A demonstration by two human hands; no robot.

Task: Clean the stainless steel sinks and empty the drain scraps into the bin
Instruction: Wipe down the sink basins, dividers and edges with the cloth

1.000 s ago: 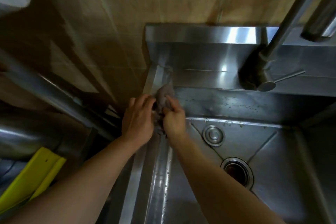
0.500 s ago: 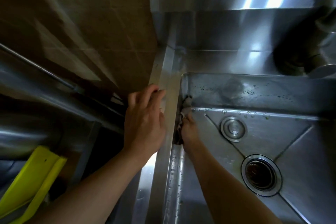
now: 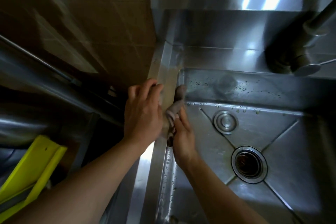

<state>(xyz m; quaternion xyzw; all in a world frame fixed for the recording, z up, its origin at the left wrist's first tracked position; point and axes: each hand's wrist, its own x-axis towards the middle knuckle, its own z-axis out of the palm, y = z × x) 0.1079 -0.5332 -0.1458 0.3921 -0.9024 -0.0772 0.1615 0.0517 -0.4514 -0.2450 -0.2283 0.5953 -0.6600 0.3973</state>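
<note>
A stainless steel sink (image 3: 294, 151) fills the right half of the view, wet with droplets. Its round drain (image 3: 249, 164) holds dark scraps, and a round metal cap (image 3: 226, 121) sits behind it. My right hand (image 3: 183, 138) presses a crumpled grey-pink cloth (image 3: 175, 109) against the sink's inner left wall near the back corner. My left hand (image 3: 143, 112) rests on the sink's left rim (image 3: 169, 78), fingers curled over its outer edge, right beside the cloth.
A faucet (image 3: 309, 45) rises at the back right over the steel backsplash. Brown wall tiles lie to the left. A yellow-green plastic object (image 3: 31, 171) and dark metal surfaces sit at the lower left, beside the sink.
The cloth has come down from the rim's back corner onto the sink's inner left wall with my right hand. My left hand let go of the cloth and now holds the rim.
</note>
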